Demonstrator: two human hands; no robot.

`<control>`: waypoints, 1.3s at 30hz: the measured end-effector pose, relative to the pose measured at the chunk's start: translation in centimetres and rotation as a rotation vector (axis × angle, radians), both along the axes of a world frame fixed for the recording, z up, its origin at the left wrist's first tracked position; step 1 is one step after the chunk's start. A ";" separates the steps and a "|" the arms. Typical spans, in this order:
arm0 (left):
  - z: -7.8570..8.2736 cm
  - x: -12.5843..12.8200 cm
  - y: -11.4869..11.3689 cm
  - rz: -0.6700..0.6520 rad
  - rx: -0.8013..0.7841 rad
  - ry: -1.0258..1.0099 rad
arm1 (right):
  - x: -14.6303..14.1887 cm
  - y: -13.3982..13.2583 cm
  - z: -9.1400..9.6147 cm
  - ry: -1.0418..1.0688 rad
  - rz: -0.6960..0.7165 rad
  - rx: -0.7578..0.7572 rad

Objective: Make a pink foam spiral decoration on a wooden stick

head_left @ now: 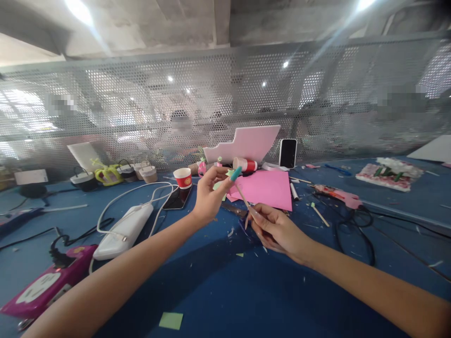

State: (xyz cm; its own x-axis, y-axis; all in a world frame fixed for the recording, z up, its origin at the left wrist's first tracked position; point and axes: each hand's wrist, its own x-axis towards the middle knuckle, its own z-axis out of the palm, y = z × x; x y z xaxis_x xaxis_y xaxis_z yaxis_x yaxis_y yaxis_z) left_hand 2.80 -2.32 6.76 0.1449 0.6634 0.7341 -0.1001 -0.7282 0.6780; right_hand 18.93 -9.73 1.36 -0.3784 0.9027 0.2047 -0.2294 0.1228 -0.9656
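Note:
My left hand (208, 193), with a teal cover on its thumb tip, pinches a small light-green paper piece (229, 172) at the upper end of a thin wooden stick (242, 193). Lower down, my right hand (276, 229) has its fingers closed round the same stick. Behind the hands lie a pink paper sheet (269, 190) and more green paper. Scissors (235, 210) rest on the table beneath, partly hidden by my right hand.
To the left are a white power bank (123, 232) with a cable, a phone (177, 198), a paper cup (182, 178) and a magenta power strip (52, 281). A pink glue gun (338, 195) and another green-tipped stick (320, 215) lie right. A perforated screen (158, 108) stands behind.

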 end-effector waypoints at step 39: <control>-0.4 1.0 -2.0 0.020 -0.036 0.045 | -0.4 -0.2 -0.4 -0.064 -0.004 0.037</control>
State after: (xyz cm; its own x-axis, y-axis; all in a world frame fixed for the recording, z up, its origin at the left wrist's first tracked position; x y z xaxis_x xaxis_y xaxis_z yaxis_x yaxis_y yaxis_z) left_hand 3.83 -4.34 6.31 0.1641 0.6922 0.7028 -0.0545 -0.7050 0.7071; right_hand 18.57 -9.97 0.99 -0.3881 0.8965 0.2138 -0.1668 0.1598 -0.9730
